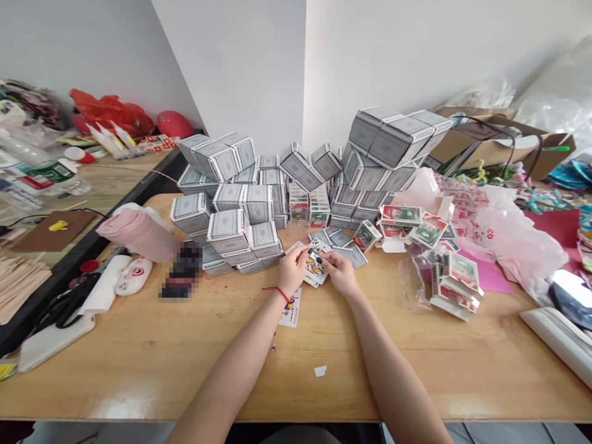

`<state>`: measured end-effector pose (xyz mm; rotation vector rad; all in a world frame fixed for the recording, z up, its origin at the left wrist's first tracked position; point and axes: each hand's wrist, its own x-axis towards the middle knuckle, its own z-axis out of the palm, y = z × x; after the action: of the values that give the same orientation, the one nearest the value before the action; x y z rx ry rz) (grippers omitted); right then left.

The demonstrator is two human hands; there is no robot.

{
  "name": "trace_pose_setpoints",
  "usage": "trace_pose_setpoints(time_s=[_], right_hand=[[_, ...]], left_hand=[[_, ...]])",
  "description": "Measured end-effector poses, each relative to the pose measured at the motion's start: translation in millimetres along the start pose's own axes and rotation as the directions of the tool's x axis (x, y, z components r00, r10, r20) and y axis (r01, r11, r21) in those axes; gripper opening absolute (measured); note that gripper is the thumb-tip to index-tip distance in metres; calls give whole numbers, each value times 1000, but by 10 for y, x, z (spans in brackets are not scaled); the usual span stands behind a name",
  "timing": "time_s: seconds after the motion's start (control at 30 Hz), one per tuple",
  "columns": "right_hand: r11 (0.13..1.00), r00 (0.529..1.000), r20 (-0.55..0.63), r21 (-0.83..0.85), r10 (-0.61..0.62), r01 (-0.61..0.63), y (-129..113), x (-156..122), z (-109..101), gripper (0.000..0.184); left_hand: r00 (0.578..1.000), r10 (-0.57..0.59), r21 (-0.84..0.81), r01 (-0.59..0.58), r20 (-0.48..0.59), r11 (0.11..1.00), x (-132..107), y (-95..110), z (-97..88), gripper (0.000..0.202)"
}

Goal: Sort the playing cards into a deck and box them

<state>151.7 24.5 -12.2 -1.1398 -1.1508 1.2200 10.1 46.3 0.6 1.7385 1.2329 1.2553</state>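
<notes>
Close together over the middle of the table are my two hands, thumbs nearly meeting on face-up playing cards (315, 275). My left hand (293, 270), with a red string at the wrist, pinches the cards at their left upper side. From the right, the fingers of my right hand (341, 272) are closed on their upper edge; the exact grip is too small to make out. A joker card (291, 313) lies flat, partly under my left wrist. Just beyond my hands, grey-backed cards (337, 238) lie spread beside an upright card box (367, 235).
Stacked blocks made of grey-backed cards (228, 231) stand behind and left, more (388, 145) at the back right. Opened card boxes (457, 277) and a plastic bag (499, 222) lie right. Scissors (65, 302) lie far left. A paper scrap (320, 371) is near the front.
</notes>
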Motion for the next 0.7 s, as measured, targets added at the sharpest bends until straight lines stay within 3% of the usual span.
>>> trace_pose_setpoints(time_s=[0.17, 0.43, 0.7], right_hand=[[1000, 999, -39, -7, -12, 12, 41, -2, 8, 24], [985, 991, -103, -157, -85, 68, 23, -44, 38, 21], [994, 997, -67, -108, -41, 34, 14, -47, 10, 22]], left_hand=[[999, -40, -39, 40, 8, 998, 16, 4, 19, 23], [995, 38, 235, -58, 88, 970, 35, 40, 25, 26], [979, 82, 82, -99, 189, 992, 37, 55, 21, 19]])
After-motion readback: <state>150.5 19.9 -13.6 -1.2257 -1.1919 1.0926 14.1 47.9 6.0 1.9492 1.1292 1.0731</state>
